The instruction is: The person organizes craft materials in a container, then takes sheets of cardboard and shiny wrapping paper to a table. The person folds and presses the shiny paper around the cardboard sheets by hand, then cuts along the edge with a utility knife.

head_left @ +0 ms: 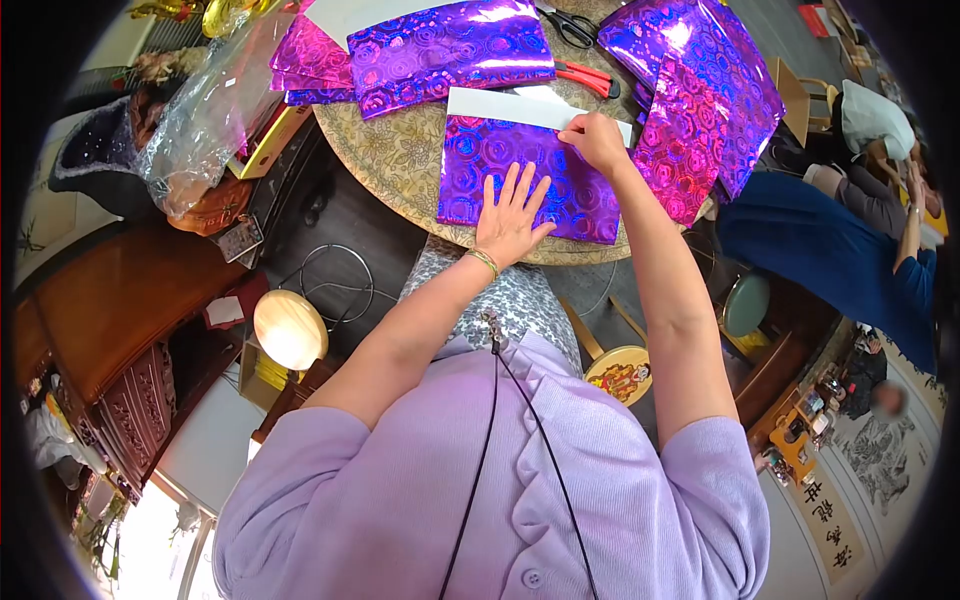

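Observation:
A sheet of shiny purple foil paper (585, 190) lies on the round patterned table in front of me. Along its far edge runs a white strip (500, 104); whether it is the folded-over backing or a separate piece, I cannot tell. My left hand (513, 215) rests flat on the foil paper, fingers spread, with a bracelet at the wrist. Curled and pinched together, the fingers of my right hand (598, 145) are on the white strip near its right end. That hand partly hides the strip.
More purple foil paper (450, 55) lies behind, with pink foil sheets (680, 150) at right. A red utility knife (588, 78) and black scissors (572, 28) lie at the back. Clear plastic wrap (205, 120) hangs at left. Stools (290, 328) stand below; another person's arm (912, 215) shows at far right.

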Action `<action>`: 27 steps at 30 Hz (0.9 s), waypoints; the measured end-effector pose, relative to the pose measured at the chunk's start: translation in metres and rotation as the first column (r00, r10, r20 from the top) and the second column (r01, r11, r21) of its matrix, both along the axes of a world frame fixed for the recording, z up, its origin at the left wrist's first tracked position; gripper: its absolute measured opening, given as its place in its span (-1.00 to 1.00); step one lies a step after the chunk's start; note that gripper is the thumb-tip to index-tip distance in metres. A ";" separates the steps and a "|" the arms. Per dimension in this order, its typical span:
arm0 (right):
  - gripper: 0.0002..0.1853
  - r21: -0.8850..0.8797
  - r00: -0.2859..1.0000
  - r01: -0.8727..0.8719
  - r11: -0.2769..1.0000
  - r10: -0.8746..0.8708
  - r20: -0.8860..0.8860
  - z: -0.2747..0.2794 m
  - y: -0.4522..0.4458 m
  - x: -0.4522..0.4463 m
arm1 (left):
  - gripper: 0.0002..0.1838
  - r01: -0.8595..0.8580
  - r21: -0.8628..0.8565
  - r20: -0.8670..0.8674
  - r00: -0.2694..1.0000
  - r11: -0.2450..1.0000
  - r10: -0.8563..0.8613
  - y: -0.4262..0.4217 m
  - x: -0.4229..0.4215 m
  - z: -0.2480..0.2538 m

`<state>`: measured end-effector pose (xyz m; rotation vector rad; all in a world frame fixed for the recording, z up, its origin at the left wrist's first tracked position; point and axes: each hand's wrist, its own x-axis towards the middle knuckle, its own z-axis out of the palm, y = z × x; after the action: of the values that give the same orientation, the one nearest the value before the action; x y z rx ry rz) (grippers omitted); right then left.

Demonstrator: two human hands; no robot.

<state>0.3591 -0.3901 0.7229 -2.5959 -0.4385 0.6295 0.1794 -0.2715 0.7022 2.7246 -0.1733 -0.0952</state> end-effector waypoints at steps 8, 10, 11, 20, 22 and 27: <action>-0.89 -0.082 0.998 0.021 0.996 -0.026 -0.054 0.006 0.004 -0.002 | -0.27 0.003 -0.001 0.006 1.000 1.000 -0.003 0.000 0.001 0.002; -0.88 -0.083 0.999 0.022 0.996 -0.026 -0.041 0.008 0.005 -0.004 | -0.27 0.003 -0.003 0.007 1.000 1.000 -0.003 0.000 0.001 0.002; -0.87 -0.085 0.999 0.023 0.996 -0.026 -0.027 0.009 0.006 -0.005 | -0.27 0.002 -0.005 0.009 1.000 1.000 -0.002 0.000 0.001 0.002; -0.85 -0.100 0.998 0.053 0.994 -0.051 0.023 0.013 0.010 -0.009 | -0.26 -0.011 -0.003 0.018 1.000 1.000 0.011 0.000 0.001 0.002; -0.85 -0.100 0.999 0.051 0.994 -0.049 0.023 0.013 0.010 -0.010 | -0.26 -0.011 -0.004 0.019 1.000 1.000 0.011 -0.001 0.001 0.002; -0.85 -0.105 0.999 0.045 0.993 -0.042 0.033 0.014 0.011 -0.011 | -0.24 -0.008 0.004 0.013 1.000 1.000 0.007 0.000 0.001 0.001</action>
<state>0.3477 -0.3791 0.7372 -2.7110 -0.3660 0.6143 0.1805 -0.2717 0.7032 2.7302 -0.1667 -0.0764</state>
